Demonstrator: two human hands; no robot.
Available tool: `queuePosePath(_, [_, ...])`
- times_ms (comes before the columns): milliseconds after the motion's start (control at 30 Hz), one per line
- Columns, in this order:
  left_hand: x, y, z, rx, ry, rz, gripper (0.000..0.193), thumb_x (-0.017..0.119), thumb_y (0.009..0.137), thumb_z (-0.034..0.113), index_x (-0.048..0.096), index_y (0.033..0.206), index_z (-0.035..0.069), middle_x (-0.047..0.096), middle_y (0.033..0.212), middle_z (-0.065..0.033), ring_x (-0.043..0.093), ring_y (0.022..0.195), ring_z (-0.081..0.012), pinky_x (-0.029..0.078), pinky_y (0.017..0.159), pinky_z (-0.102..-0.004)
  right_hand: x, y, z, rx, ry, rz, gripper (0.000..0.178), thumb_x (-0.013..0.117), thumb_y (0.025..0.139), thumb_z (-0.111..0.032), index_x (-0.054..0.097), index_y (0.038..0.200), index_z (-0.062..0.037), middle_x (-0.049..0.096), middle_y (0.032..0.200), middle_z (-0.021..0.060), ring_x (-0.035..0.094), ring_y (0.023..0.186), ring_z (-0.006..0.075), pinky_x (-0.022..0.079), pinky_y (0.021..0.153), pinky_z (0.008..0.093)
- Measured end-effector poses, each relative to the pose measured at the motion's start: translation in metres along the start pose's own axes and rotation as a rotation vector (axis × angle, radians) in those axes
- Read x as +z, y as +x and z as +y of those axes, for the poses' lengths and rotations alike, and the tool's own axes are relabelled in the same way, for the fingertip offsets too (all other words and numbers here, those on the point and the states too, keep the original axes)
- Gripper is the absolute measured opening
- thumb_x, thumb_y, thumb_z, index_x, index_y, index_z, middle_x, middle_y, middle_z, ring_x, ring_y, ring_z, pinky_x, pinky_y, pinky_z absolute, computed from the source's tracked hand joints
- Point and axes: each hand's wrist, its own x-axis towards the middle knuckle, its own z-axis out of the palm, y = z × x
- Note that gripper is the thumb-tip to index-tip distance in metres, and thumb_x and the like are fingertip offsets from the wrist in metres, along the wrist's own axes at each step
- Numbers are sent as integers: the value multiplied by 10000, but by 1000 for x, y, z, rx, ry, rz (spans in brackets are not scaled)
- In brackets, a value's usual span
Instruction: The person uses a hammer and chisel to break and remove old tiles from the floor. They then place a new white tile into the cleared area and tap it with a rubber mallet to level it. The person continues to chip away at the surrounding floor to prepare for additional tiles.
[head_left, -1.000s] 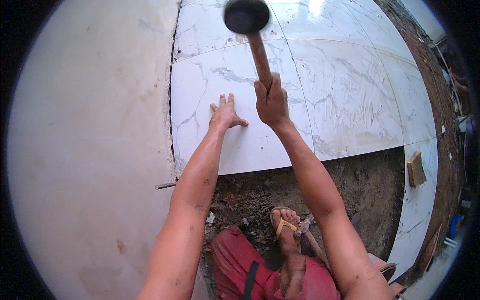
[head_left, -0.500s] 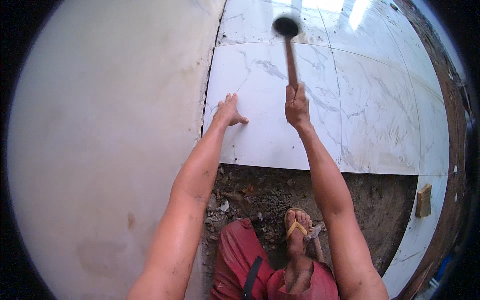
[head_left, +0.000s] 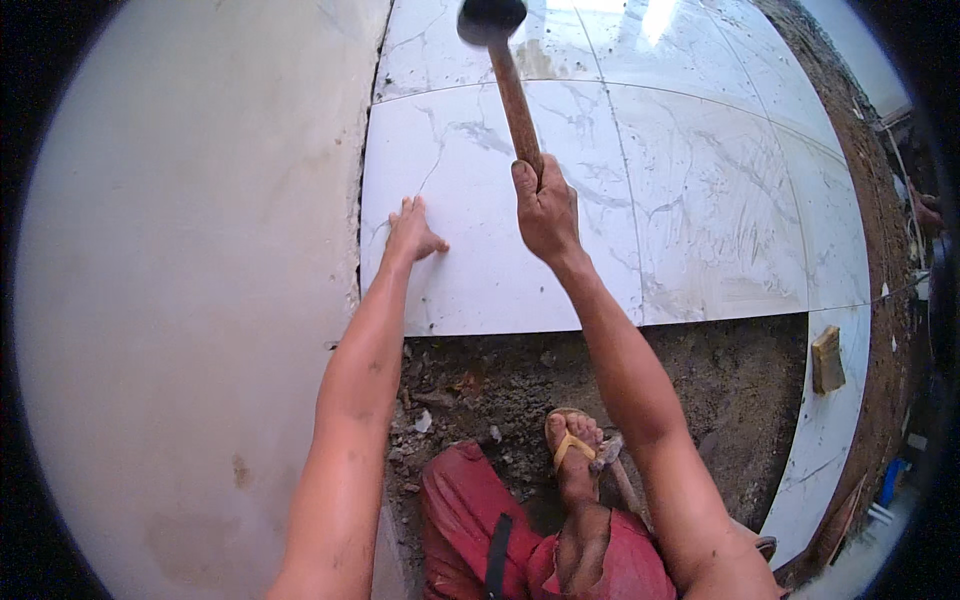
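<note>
My right hand point(head_left: 549, 208) is closed round the wooden handle of a mallet point(head_left: 516, 105) with a black head. The mallet is raised over the far part of a white marbled floor tile point(head_left: 490, 285), its head near the top edge of the view. On the left part of that same tile rests my left hand point(head_left: 412, 232), fingers spread and holding nothing. A narrow dark gap runs between the tile's left side and the pale wall.
Other marbled tiles point(head_left: 710, 210) adjoin on the right and beyond. A yellowish sponge-like block point(head_left: 827, 360) lies on the right-hand tile strip. Nearer me is rough dark soil point(head_left: 480, 385) with rubble, my sandalled foot point(head_left: 574, 440) and a tool with a wooden handle point(head_left: 625, 485).
The view has shifted, so the tiles sit farther left. The mallet now tilts to the left and its head is higher in the view. My left hand stays on the same tile.
</note>
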Motion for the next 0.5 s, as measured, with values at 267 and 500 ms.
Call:
queuePosePath(267, [24,-110,93,90,-58,-136,1282,870,410,407,121,1428,189,32,1485,-135,30,1335,-433,184,875,-778,-44,2,35,-242,-47,249,269,451,896,-181,331,1097,-49,570,764,252,579,725,456,454,578,515])
queuePosePath(500, [44,-147,56,113,89,-34,1182,862,471,303,164,1418,193,90,1485,-102,120,1348,-358,219,936,-719,-75,-1,22,-37,5,155,263,423,914,-279,365,1029,-49,569,688,263,576,669,461,427,549,528])
